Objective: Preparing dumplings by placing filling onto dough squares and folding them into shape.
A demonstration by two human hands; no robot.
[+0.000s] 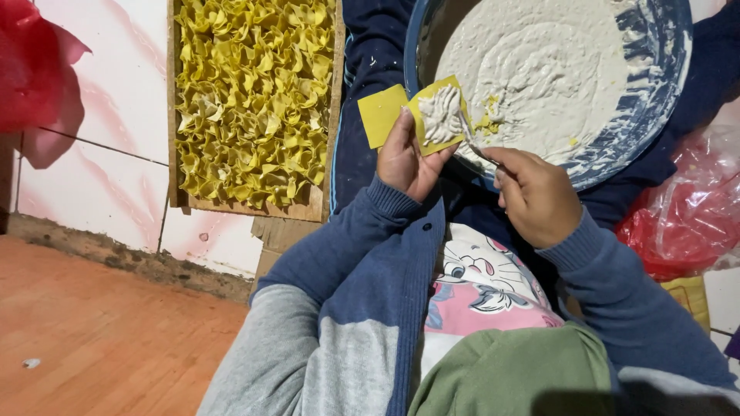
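Setting: home food-preparation area, worked at floor level. Evidence: wooden tray (183, 115) packed with folded yellow dumplings (254, 100) at 11 o'clock; large blue basin (663, 108) of white filling at 1 o'clock; white tiled wall (108, 154) and reddish floor (100, 331) at 8 o'clock.

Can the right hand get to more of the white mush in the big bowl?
Probably yes. The right hand is at the rim of the bowl, and the white filling lies open, nothing covering it.

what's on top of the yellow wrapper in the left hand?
A streaked dab of white filling sits on the top yellow wrapper held by the left hand. A second wrapper lies beneath, mostly covered.
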